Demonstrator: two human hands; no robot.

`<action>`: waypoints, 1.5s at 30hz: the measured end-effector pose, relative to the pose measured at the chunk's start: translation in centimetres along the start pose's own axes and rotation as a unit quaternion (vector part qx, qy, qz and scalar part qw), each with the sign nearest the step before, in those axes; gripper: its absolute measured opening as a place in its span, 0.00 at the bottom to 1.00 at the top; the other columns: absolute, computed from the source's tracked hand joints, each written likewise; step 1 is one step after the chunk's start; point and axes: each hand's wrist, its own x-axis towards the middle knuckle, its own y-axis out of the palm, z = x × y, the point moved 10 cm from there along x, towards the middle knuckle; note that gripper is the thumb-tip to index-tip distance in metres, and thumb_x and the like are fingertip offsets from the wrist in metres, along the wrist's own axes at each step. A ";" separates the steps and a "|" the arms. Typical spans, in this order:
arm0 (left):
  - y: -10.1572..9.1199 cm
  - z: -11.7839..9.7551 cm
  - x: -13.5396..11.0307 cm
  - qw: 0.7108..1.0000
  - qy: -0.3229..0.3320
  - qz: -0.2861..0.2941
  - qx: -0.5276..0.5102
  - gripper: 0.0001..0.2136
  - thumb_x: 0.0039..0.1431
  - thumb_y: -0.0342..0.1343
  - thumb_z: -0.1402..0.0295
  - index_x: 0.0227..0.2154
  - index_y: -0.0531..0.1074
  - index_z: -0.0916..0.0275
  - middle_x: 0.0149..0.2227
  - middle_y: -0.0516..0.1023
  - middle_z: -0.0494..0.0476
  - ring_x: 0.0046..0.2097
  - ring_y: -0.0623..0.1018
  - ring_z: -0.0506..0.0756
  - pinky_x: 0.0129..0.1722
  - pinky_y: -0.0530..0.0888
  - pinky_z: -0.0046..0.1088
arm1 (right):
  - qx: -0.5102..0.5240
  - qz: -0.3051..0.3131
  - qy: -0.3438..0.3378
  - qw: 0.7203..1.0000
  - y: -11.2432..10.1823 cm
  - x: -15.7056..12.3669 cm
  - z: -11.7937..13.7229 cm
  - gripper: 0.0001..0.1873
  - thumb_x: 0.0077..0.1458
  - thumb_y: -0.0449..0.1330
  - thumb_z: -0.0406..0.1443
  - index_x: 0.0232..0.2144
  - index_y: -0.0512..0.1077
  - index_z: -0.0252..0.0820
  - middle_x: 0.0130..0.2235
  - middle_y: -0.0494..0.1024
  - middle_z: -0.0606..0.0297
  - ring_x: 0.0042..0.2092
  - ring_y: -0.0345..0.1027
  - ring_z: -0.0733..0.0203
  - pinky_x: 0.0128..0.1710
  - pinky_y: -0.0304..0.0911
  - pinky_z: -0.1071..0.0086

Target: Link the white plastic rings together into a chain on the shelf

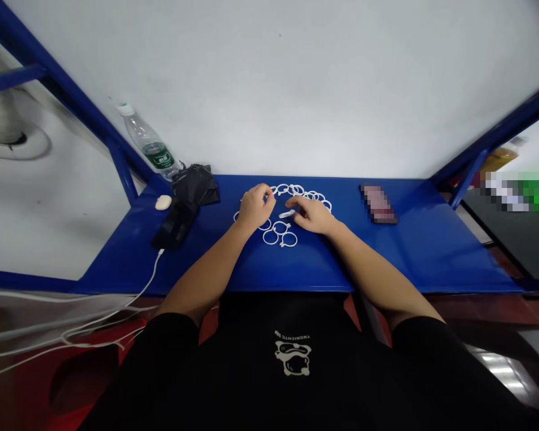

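Observation:
White plastic rings with small clips [289, 239] lie in a loose loop on the blue tabletop, several of them linked or overlapping. My left hand [255, 208] is at the left side of this loop, its fingers curled in a pinch; what is between the fingertips, if anything, is hidden. Another white ring [274, 190] shows just beyond those fingertips. On the right, my right hand [313, 215] holds a white ring [286, 214], seen nearly edge-on, at the tips of its thumb and fingers. Parts of the loop are covered by both hands.
On the blue table [287, 272] a phone [379, 203] lies at the right. To the left are a plastic bottle [150, 140], a black cloth-like bundle [195, 184], a black device [175, 226] with a white cable [155, 269], and a small cream case [163, 202]. Blue frame bars rise at both sides.

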 end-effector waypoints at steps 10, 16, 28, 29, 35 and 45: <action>-0.1 -1.0 -0.4 0.997 0.030 -0.022 -0.075 0.06 0.69 0.64 0.62 0.42 0.79 0.58 0.31 0.83 0.52 0.34 0.82 0.54 0.41 0.75 0.35 | -0.130 -0.026 0.108 0.985 -3.7 0.1 -3.5 0.14 0.59 0.57 0.33 0.43 0.80 0.41 0.43 0.86 0.59 0.39 0.76 0.54 0.40 0.65 0.65; -0.3 -2.8 -0.6 0.995 0.091 -0.024 -0.022 0.06 0.68 0.63 0.68 0.46 0.83 0.58 0.35 0.84 0.55 0.39 0.83 0.57 0.45 0.75 0.38 | -0.191 0.028 0.132 0.972 -2.1 0.0 -4.1 0.18 0.63 0.60 0.35 0.54 0.78 0.42 0.53 0.82 0.55 0.48 0.77 0.50 0.46 0.67 0.63; 0.4 -3.3 -1.1 0.993 0.111 0.025 -0.009 0.09 0.57 0.58 0.77 0.35 0.80 0.58 0.33 0.84 0.52 0.39 0.80 0.58 0.46 0.72 0.40 | -0.178 0.036 0.148 0.972 -1.6 -0.1 -4.3 0.18 0.64 0.62 0.36 0.54 0.78 0.43 0.49 0.83 0.57 0.47 0.77 0.53 0.46 0.67 0.65; 0.4 -3.3 -1.1 0.994 0.110 0.026 -0.010 0.09 0.56 0.57 0.78 0.34 0.80 0.58 0.32 0.83 0.52 0.39 0.80 0.57 0.46 0.72 0.40 | -0.171 0.035 0.143 0.974 -1.6 -0.1 -4.1 0.17 0.64 0.62 0.36 0.54 0.78 0.42 0.49 0.84 0.58 0.46 0.77 0.53 0.46 0.67 0.65; 0.5 -3.1 -1.0 0.996 0.084 0.031 -0.024 0.09 0.54 0.56 0.78 0.28 0.78 0.57 0.31 0.83 0.53 0.37 0.80 0.58 0.46 0.74 0.40 | -0.161 0.016 0.140 0.977 -2.4 0.0 -3.7 0.16 0.65 0.60 0.38 0.53 0.79 0.42 0.46 0.84 0.58 0.43 0.77 0.54 0.44 0.67 0.65; 0.1 -2.4 -0.7 0.998 0.054 0.021 -0.033 0.13 0.58 0.56 0.80 0.35 0.81 0.57 0.35 0.85 0.53 0.40 0.82 0.59 0.48 0.75 0.42 | -0.189 0.007 0.148 0.971 -2.4 -0.2 -4.3 0.19 0.66 0.58 0.36 0.57 0.78 0.43 0.55 0.80 0.54 0.49 0.77 0.50 0.47 0.70 0.62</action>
